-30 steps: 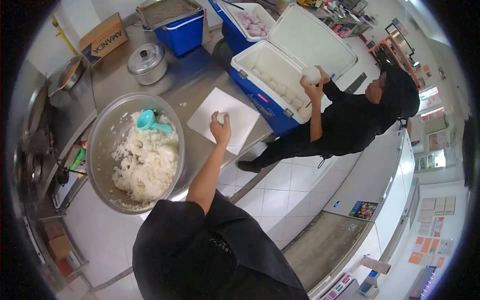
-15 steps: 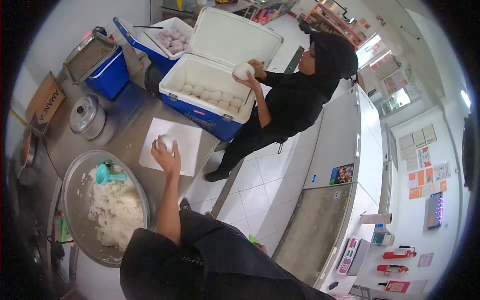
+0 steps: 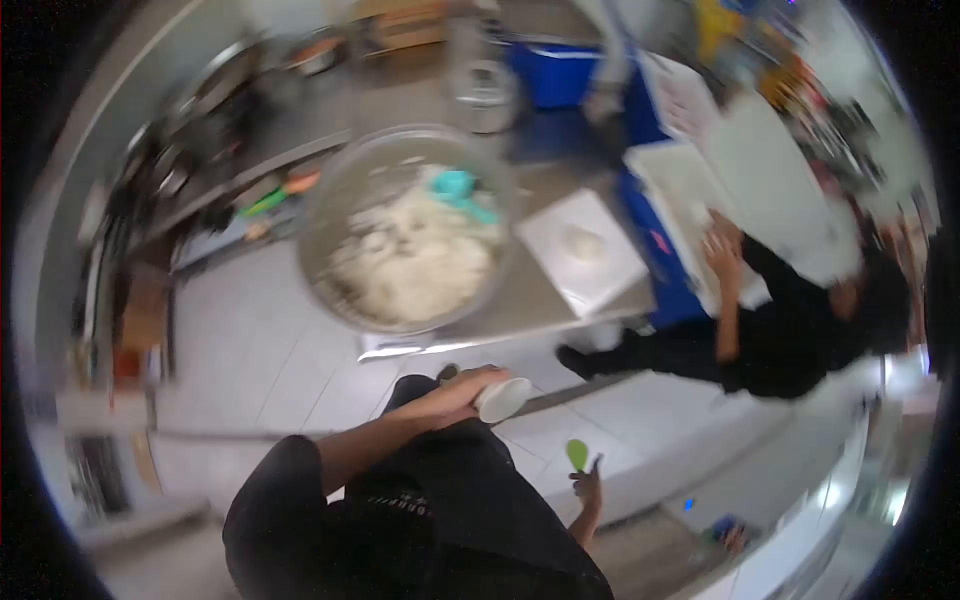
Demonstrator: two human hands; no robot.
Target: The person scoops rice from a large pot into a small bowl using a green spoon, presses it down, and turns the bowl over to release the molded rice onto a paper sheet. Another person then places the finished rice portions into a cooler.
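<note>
My left hand (image 3: 452, 400) is closed around a small white bowl (image 3: 503, 400), held in front of my body with its round face turned outward. In my right hand (image 3: 588, 488), low and to the right, is a green rice paddle (image 3: 577, 456), its blade pointing up. A pale rounded mound of rice (image 3: 582, 245) rests on a white square sheet (image 3: 578, 290) at the table's edge. Beside it stands a large metal basin (image 3: 312, 235) of cooked rice (image 3: 420, 260), with a teal scoop (image 3: 455, 186) lying on top. Motion blurs the view.
A co-worker's hand (image 3: 722, 248) is over the open blue-and-white cooler (image 3: 660, 180), right of the sheet. A lidded metal pot (image 3: 487, 95) and a blue container (image 3: 560, 75) stand behind the basin. White floor tiles (image 3: 245, 350) show below the table.
My left hand has drawn back from the sheet with the bowl, and the mound of rice shows there. My right hand has come into view with the paddle. The co-worker's hands have lowered; my view has turned.
</note>
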